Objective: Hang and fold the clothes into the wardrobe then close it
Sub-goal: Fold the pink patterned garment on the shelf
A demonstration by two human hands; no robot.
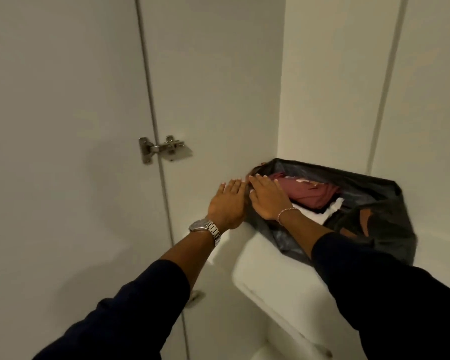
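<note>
A black plastic bag lies open on a white wardrobe shelf, in the back corner. Inside it I see a maroon garment on top of something white, with dark clothing to the right. My left hand, with a metal watch at the wrist, lies flat with straight fingers against the bag's left edge. My right hand, wearing a thin bracelet, presses flat on the bag's near-left rim, its fingertips reaching the maroon garment.
The wardrobe's white side wall stands left of the bag, and the open door hangs from a metal hinge. A white back panel rises behind the bag. A lower white shelf shows beneath.
</note>
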